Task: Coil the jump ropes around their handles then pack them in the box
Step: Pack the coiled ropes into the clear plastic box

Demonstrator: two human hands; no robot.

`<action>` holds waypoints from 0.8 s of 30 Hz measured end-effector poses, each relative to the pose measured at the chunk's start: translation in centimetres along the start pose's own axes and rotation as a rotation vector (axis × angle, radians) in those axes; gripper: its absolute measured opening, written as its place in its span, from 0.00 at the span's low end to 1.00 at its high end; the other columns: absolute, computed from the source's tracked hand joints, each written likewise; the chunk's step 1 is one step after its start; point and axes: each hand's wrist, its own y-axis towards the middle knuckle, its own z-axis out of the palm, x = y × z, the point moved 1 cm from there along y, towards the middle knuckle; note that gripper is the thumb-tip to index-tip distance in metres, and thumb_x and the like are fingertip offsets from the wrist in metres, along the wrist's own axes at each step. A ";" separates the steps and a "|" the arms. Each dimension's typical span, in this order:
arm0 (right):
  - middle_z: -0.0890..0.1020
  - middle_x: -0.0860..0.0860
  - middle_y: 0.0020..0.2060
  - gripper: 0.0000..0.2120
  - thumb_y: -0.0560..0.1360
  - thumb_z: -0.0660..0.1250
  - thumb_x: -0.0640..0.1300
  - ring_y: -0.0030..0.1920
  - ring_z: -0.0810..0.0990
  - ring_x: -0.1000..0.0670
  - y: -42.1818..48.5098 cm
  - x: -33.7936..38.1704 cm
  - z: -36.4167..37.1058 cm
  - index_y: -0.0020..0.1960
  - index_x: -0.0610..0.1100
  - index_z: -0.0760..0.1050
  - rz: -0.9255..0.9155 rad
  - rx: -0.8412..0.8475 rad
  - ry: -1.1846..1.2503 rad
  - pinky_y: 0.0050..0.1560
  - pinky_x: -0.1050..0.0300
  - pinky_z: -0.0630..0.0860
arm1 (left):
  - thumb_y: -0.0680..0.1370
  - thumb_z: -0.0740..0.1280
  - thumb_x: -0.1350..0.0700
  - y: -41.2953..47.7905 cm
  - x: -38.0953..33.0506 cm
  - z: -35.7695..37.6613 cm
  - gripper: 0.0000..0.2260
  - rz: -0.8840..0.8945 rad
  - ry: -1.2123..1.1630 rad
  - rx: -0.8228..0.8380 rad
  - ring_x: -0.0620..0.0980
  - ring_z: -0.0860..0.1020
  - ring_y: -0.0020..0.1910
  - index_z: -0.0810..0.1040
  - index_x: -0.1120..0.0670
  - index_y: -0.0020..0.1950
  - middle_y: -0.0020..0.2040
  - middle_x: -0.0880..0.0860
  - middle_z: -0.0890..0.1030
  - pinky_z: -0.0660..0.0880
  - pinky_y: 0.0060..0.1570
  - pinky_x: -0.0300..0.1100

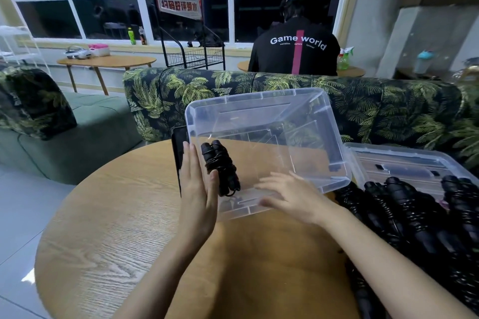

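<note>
A round wooden table [103, 228] stands before a leaf-print sofa [388, 106]. Bare wood runs from the clear box [311, 116] to the table's left edge; a lid [414, 160] and a pile of coiled ropes [404, 210] crowd the right. The left hand [198, 197] lies flat, fingers straight and together, against the box's left wall. The right hand [293, 197], fingers spread, rests on the near wall. One coiled jump rope [221, 166] lies inside beside the left wall, its long axis running near to far, handle ends pointing away.

Left grip [198, 197] is flat against the left wall of the clear box [298, 122], right grip [290, 194] spread over its near rim. One coiled jump rope [220, 166] inside, rope pile [404, 215] just right on the worktop [116, 215].
</note>
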 end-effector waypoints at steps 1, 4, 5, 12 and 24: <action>0.68 0.60 0.73 0.46 0.65 0.37 0.79 0.76 0.59 0.56 -0.9 -1.1 0.1 0.74 0.59 0.66 -0.045 -0.011 -0.045 0.78 0.45 0.43 | 0.82 0.49 0.41 0.2 0.0 -0.2 0.31 0.000 0.047 0.007 0.43 0.43 0.79 0.46 0.55 0.80 0.81 0.50 0.44 0.46 0.78 0.46; 0.77 0.60 0.66 0.39 0.72 0.42 0.76 0.68 0.72 0.59 -1.3 -2.9 1.1 0.70 0.56 0.72 -0.151 -0.135 -0.138 0.78 0.44 0.49 | 0.82 0.51 0.42 1.4 -0.9 -0.8 0.32 0.050 0.304 -0.001 0.51 0.42 0.80 0.45 0.56 0.80 0.81 0.54 0.42 0.44 0.78 0.52; 0.80 0.59 0.62 0.36 0.75 0.44 0.73 0.64 0.77 0.59 -1.2 -3.0 1.4 0.66 0.55 0.76 -0.184 -0.213 -0.151 0.77 0.41 0.54 | 0.82 0.53 0.44 2.0 -1.6 -0.9 0.33 0.114 0.418 -0.005 0.55 0.43 0.80 0.45 0.56 0.81 0.81 0.57 0.43 0.43 0.77 0.53; 0.86 0.59 0.46 0.22 0.77 0.55 0.63 0.45 0.85 0.58 -1.8 -2.7 2.7 0.54 0.52 0.82 -0.291 -0.494 -0.224 0.70 0.35 0.61 | 0.80 0.63 0.43 7.7 -3.6 3.4 0.39 0.171 1.066 0.808 0.61 0.37 0.78 0.43 0.52 0.81 0.79 0.58 0.35 0.36 0.75 0.57; 0.86 0.57 0.43 0.21 0.76 0.58 0.60 0.42 0.85 0.57 -5.4 -1.8 4.0 0.51 0.48 0.83 -0.300 -0.644 -0.238 0.68 0.33 0.65 | 0.80 0.56 0.36 6.0 -1.0 7.0 0.40 -0.027 1.409 0.966 0.64 0.37 0.78 0.36 0.51 0.80 0.79 0.57 0.33 0.40 0.74 0.64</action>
